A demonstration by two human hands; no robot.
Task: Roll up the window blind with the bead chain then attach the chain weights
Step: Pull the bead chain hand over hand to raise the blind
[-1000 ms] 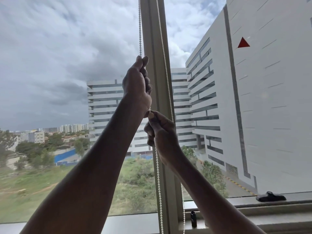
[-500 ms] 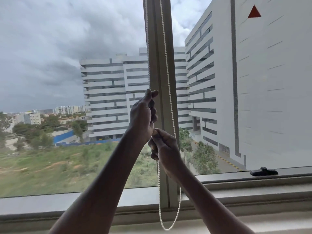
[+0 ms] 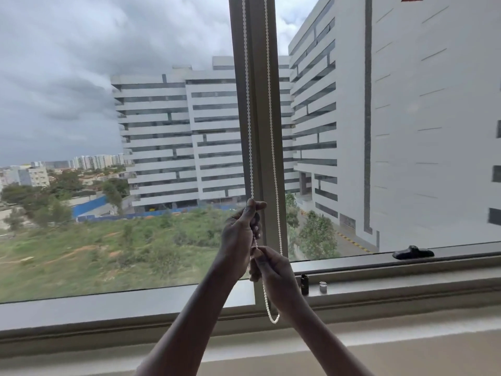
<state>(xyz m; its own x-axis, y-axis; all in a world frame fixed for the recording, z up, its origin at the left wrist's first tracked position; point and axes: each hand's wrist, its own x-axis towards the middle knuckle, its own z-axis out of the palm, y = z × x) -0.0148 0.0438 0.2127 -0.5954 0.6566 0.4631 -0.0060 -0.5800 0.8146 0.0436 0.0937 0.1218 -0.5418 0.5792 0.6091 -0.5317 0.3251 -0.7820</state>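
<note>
Hands first: my left hand (image 3: 240,234) and right hand (image 3: 273,272) sit lower against the window than a second ago, when the left was up high on the frame. Now the left fingers are curled shut around the near strand of the bead chain (image 3: 250,158), thumb pressed on top, and the right hand pinches that same strand just below, thumb against forefinger. The two hands almost touch — a full downward pull has run its length.

Below them the chain's bottom loop (image 3: 272,318) hangs free in front of the lower frame, with the far strand rising beside the upright post (image 3: 257,104). No blind fabric shows anywhere over the glass, so I judge the rolling-up nearly or fully done.

Past my right wrist, on the ledge (image 3: 393,280), stand a small black cylinder (image 3: 304,284) and a small silver ring-like piece (image 3: 323,286) — probably the weights, untouched. Further along lies a black window handle (image 3: 413,252). Next job, I reckon, is reaching for those pieces.
</note>
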